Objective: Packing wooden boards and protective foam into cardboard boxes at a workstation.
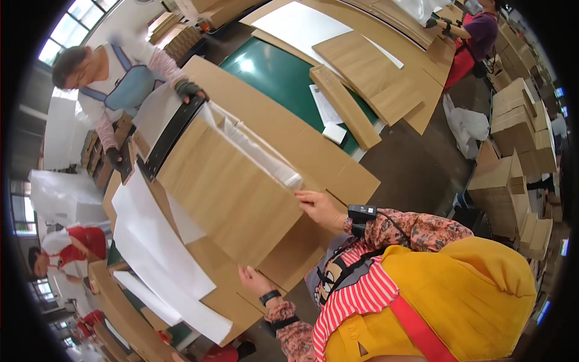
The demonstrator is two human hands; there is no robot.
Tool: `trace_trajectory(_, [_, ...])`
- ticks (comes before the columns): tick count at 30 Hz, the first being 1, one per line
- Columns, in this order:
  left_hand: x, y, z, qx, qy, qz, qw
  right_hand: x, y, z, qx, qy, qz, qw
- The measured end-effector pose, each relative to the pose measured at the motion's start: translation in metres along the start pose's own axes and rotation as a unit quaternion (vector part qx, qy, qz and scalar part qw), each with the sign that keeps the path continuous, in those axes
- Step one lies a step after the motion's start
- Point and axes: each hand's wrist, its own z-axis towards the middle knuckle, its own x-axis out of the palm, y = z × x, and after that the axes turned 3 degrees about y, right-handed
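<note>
A large wood-grain board (pixel 229 187) lies slanted over the cardboard in the middle of the view. My right hand (pixel 321 209) is closed on its right-hand corner, fingers on the edge. At the board's near lower corner my left hand (pixel 254 282) grips the edge, its fingers partly hidden. Along the board's far right side runs white foam wrapping (pixel 259 148). Across its far end lies a long black strip (pixel 175 136), which a co-worker's gloved hand (pixel 190 92) holds. The co-worker's other gloved hand (pixel 116 158) is lower, near the strip's other end.
Flattened cardboard (pixel 241 99) lies beneath the board. White foam sheets (pixel 157 235) are to its left. Beyond are a green tabletop (pixel 265 69), a long narrow carton (pixel 344 105) and another wood-grain panel (pixel 362 69). Stacked cartons (pixel 512 120) stand at right, beside a plastic bag (pixel 464 127).
</note>
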Motion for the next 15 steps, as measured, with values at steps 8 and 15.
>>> trace_trajectory(8, [0.050,0.013,-0.038,-0.302,-0.020,-0.467,0.831,-0.192,-0.087,0.203,-0.040,-0.271,-0.455,0.848])
trace_trajectory(15, [0.155,-0.056,-0.026,-0.335,0.021,-0.515,0.789,-0.253,-0.130,0.251,0.036,-0.057,-0.154,0.986])
